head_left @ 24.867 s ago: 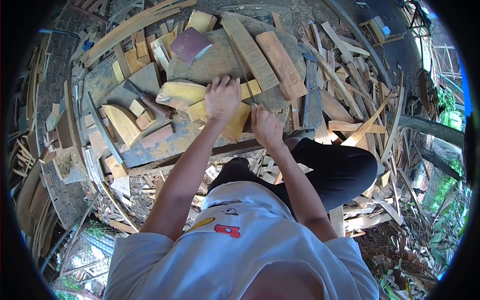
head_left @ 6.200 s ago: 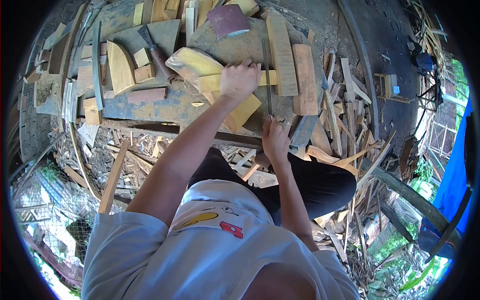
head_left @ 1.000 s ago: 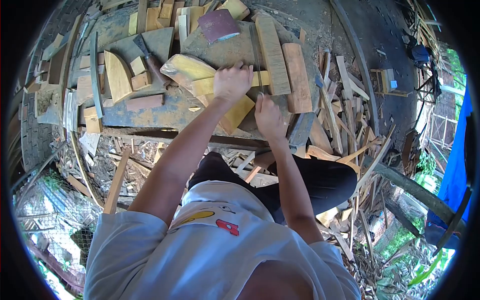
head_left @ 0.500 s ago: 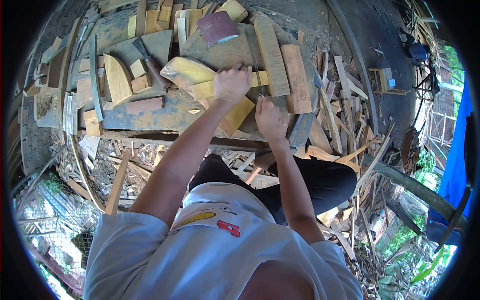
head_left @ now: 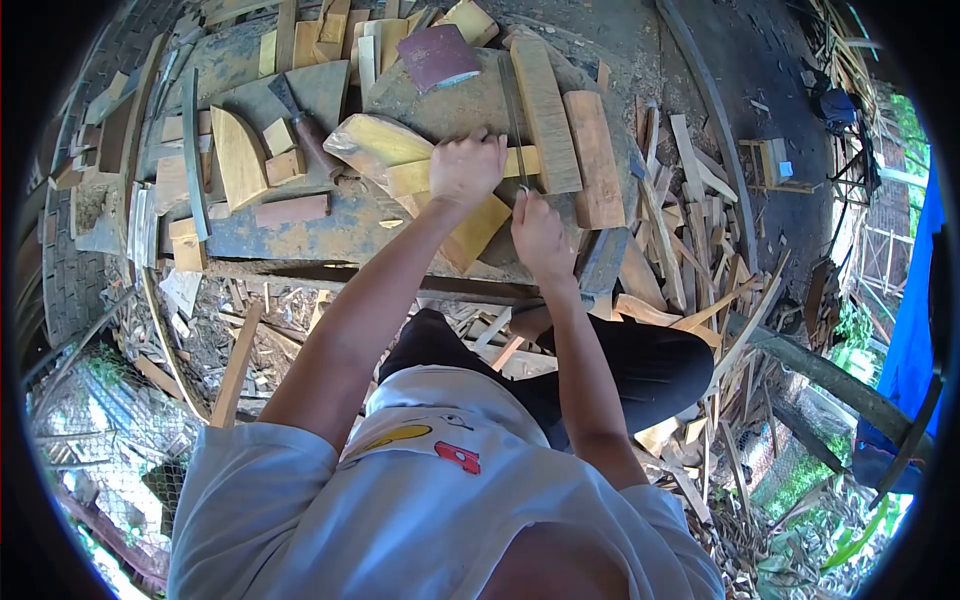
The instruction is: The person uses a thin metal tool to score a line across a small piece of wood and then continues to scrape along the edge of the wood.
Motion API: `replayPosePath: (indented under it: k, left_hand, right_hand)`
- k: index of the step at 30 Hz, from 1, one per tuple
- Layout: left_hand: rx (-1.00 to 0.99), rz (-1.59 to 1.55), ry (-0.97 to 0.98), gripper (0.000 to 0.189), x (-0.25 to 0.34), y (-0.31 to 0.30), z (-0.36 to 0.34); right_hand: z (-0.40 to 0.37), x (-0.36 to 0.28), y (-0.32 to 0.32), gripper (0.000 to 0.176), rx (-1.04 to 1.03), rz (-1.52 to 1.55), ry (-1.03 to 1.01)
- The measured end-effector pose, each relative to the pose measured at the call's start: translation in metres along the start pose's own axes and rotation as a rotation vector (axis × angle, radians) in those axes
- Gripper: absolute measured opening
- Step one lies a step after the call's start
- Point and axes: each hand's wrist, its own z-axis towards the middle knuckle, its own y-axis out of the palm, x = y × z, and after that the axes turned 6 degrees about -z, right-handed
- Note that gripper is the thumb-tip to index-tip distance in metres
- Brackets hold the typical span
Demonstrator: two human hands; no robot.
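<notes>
My left hand (head_left: pixel 467 170) is closed on a flat yellow wood strip (head_left: pixel 410 178), pressing it across a larger yellow wood piece (head_left: pixel 475 236). My right hand (head_left: pixel 541 232) is wrapped round the near end of a long thin dark tool (head_left: pixel 513 105), whose type I cannot make out. The tool crosses the strip just right of my left hand. A thick wood block (head_left: pixel 546 120) touches or nearly touches the strip's right end, with a second block (head_left: pixel 593 160) beside it.
A maroon sandpaper-like piece (head_left: pixel 438 57) lies beyond my hands. On the workbench (head_left: pixel 340 222), a chisel-like tool (head_left: pixel 305 130) and a curved wood piece (head_left: pixel 237 158) lie to the left. Scrap wood (head_left: pixel 690 230) is piled at the right. A wooden stool-like object (head_left: pixel 775 163) stands farther right.
The view has shifted very slightly. Both hands keep their holds, with no clear movement between the frames.
</notes>
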Motion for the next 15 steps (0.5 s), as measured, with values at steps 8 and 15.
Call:
replayPosePath:
  k: [8,15]
  left_hand:
    - [0.025,0.006,0.038,0.037,-0.001,0.001,-0.002]
    - [0.079,-0.002,0.061,0.037,-0.001,0.002,-0.001]
  right_hand:
    - [-0.069,0.013,-0.016,0.027,-0.053,0.056,0.020]
    - [0.004,-0.006,-0.010,0.027,-0.084,0.060,0.062]
